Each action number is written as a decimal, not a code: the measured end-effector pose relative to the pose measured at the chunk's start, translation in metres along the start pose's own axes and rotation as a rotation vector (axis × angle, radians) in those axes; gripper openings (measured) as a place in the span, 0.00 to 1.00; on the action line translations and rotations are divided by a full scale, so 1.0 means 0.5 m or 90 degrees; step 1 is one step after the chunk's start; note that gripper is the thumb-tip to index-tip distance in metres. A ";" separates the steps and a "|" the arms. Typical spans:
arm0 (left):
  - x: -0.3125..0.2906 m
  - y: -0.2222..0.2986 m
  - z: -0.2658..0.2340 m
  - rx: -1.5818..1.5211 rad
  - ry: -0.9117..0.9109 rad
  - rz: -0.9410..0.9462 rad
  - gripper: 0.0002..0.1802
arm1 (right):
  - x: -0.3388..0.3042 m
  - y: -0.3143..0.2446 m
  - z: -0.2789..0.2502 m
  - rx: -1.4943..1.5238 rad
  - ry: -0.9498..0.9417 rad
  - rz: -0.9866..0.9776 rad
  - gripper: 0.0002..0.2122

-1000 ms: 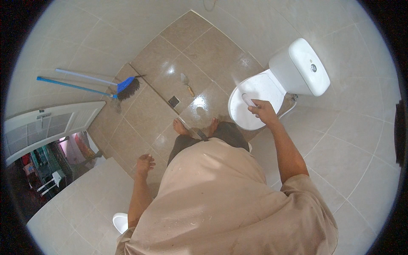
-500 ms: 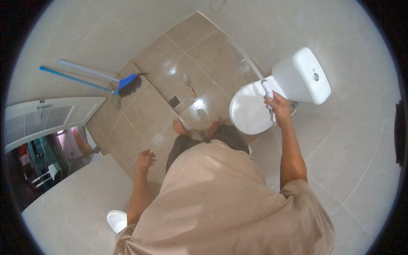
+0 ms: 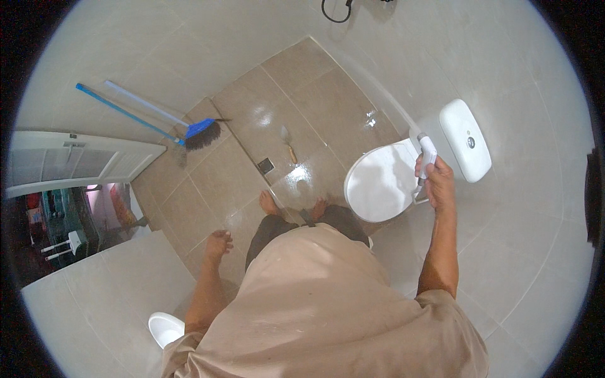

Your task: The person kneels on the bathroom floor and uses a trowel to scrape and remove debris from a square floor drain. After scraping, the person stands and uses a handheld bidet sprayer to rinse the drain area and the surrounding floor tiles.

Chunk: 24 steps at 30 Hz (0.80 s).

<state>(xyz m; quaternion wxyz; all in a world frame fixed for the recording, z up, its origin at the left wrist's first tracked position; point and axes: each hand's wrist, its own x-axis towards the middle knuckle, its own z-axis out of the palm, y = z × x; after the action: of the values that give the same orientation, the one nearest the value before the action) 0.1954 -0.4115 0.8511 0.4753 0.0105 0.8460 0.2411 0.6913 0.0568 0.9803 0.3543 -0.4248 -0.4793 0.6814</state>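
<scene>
My right hand (image 3: 440, 184) is wrapped round a white handheld bidet sprayer (image 3: 428, 151), raised beside the toilet (image 3: 380, 188), whose lid is down. From the sprayer's head a jet of water (image 3: 392, 96) shoots away toward the far right wall. Below my fist, part of the sprayer's hose (image 3: 419, 192) shows. My left hand (image 3: 218, 246) hangs low at my side, holding nothing, its fingers loosely bent and apart.
On the wet tiled floor lie a small wooden-handled trowel (image 3: 290, 148) and a square drain (image 3: 265, 166). A blue broom (image 3: 201, 133) and a second blue handle (image 3: 120, 108) lean at the left wall, near an open white door (image 3: 120, 154). A white basin (image 3: 165, 329) is behind my left arm.
My right hand has moved rightward with the sprayer, and its jet now reaches farther up the right wall. My view has tilted, showing more of the far wall. My left hand hangs much as before.
</scene>
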 end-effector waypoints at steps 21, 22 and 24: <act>-0.026 0.024 0.034 0.032 -0.013 -0.002 0.22 | 0.033 -0.039 -0.019 -0.033 -0.117 0.077 0.18; -0.031 0.024 0.036 0.021 -0.011 -0.009 0.22 | 0.036 -0.040 -0.019 -0.031 -0.125 0.082 0.18; -0.031 0.017 0.036 0.007 -0.010 -0.017 0.23 | 0.042 -0.039 -0.018 -0.033 -0.135 0.090 0.18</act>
<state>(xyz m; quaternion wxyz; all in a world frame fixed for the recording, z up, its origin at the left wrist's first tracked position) 0.2166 -0.4006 0.8596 0.4848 0.0038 0.8439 0.2297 0.6927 0.0843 0.9922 0.2416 -0.3925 -0.5003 0.7330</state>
